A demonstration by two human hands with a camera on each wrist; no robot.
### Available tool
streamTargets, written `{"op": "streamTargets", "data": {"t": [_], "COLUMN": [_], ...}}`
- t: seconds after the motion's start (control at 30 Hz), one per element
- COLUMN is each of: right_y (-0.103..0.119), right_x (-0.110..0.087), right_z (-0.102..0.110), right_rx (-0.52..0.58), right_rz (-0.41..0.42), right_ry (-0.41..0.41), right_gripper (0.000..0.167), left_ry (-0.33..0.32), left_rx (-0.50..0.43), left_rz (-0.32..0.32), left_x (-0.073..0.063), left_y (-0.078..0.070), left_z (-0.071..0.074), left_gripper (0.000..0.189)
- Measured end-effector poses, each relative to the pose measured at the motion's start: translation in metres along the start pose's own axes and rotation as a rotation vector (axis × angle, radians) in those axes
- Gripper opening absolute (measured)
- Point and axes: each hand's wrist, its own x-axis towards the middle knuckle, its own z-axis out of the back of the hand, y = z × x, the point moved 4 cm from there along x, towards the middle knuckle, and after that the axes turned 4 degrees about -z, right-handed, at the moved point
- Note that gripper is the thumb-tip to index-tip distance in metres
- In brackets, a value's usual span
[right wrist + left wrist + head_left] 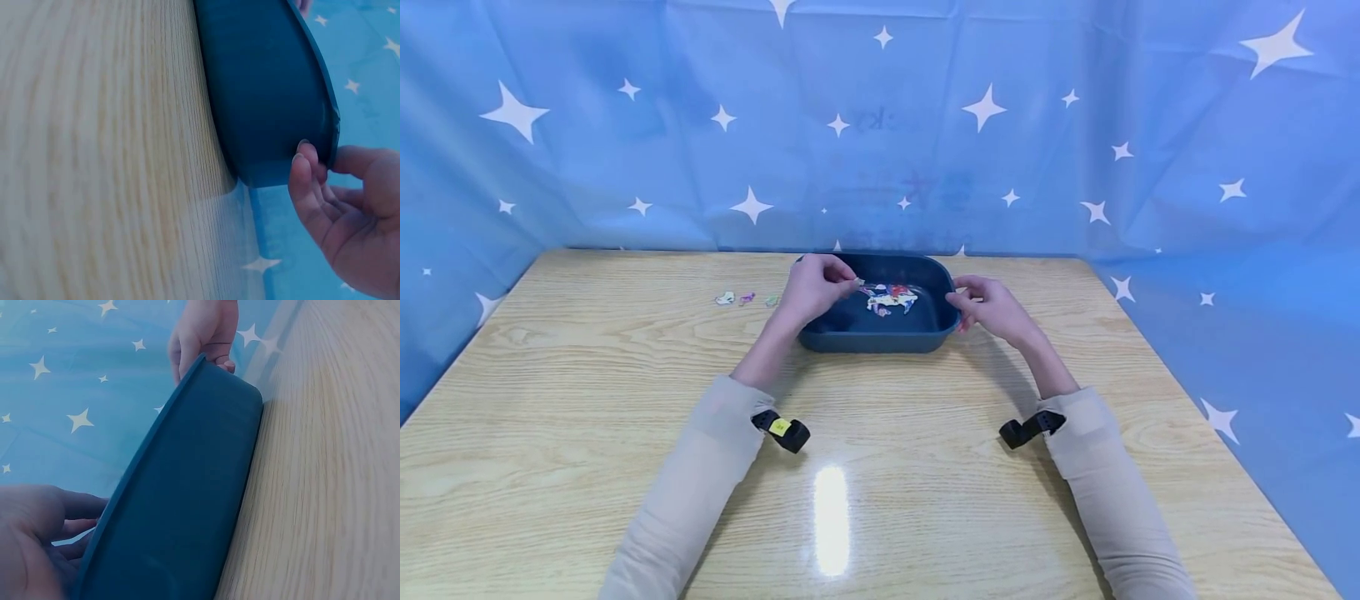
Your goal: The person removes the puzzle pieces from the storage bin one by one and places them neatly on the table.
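A dark blue plastic bin (874, 342) stands near the far edge of the table. Several small colourful flat cutouts (892, 298) lie in a cluster on its floor. Reaching over the bin's left side, my left hand (814, 287) pinches a small pale piece (859, 282) between thumb and fingertips; its exact kind is too small to tell. At the right end, my right hand (994, 311) grips the rim, thumb on top and fingers against the outer wall, as the right wrist view shows. In the left wrist view the bin's wall (175, 481) hides the pinched piece.
Left of the bin, a white cutout (725, 297), a pink cutout (747, 297) and a greenish cutout (772, 301) lie on the wooden table (587, 400). A blue curtain (880, 150) with white stars hangs behind it and along its sides.
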Motion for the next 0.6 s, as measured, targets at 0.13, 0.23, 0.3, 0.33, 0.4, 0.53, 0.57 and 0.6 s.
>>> {"op": "streamTargets", "data": {"t": [0.13, 0.23, 0.3, 0.33, 0.4, 0.53, 0.57, 0.6], "right_y": [0.001, 0.001, 0.001, 0.001, 0.001, 0.001, 0.001, 0.001], "right_x": [0.000, -0.001, -0.002, -0.002, -0.002, -0.002, -0.002, -0.002], "right_z": [0.000, 0.000, 0.000, 0.001, 0.001, 0.001, 0.001, 0.001], "right_rx": [0.002, 0.005, 0.006, 0.005, 0.004, 0.000, -0.002, -0.003], "right_rz": [0.000, -0.004, -0.006, -0.006, -0.007, -0.007, -0.007, -0.006], "right_ry": [0.000, 0.001, 0.003, 0.004, 0.005, 0.002, 0.001, 0.000], "right_gripper": [0.045, 0.045, 0.045, 0.046, 0.046, 0.048, 0.048, 0.048], "left_ry": [-0.016, -0.046, -0.069, -0.082, -0.102, -0.124, -0.123, -0.124], "left_rx": [-0.046, -0.079, -0.097, -0.105, -0.112, -0.120, -0.119, -0.121], "left_rz": [-0.017, -0.052, -0.065, -0.066, -0.065, -0.053, -0.048, -0.039], "left_x": [-0.002, -0.004, -0.006, -0.007, -0.009, -0.016, -0.017, -0.018], "left_y": [0.003, 0.006, 0.008, 0.009, 0.011, 0.016, 0.018, 0.021], "left_z": [0.009, 0.017, 0.023, 0.027, 0.034, 0.051, 0.055, 0.059], "left_gripper": [0.012, 0.011, 0.011, 0.011, 0.012, 0.015, 0.016, 0.017]}}
